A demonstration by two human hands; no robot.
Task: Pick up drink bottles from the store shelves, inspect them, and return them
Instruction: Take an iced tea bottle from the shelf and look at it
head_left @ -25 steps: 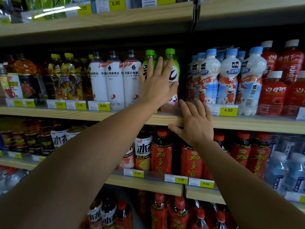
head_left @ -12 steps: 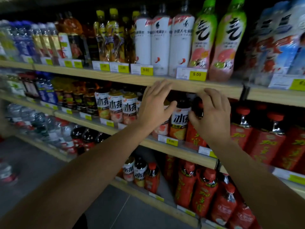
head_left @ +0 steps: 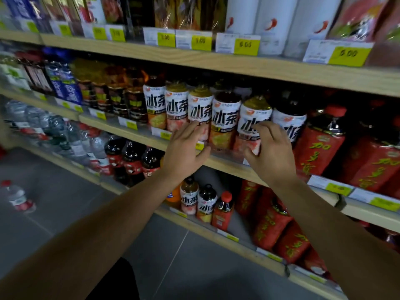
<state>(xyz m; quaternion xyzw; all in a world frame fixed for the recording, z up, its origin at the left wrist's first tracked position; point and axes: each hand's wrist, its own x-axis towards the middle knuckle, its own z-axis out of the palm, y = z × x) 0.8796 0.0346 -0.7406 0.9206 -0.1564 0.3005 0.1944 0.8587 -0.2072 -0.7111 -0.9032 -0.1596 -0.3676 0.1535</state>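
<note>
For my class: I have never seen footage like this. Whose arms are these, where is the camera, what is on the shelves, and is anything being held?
No machine here: a person wears a camera on the head, looking forward and down, so the arms are their own. The left hand and right hand reach toward white-labelled tea bottles on the middle wooden shelf. Both hands are spread and grip nothing yet. Red bottles stand to the right, water bottles to the left, and yellow price tags line the shelf edges.
</note>
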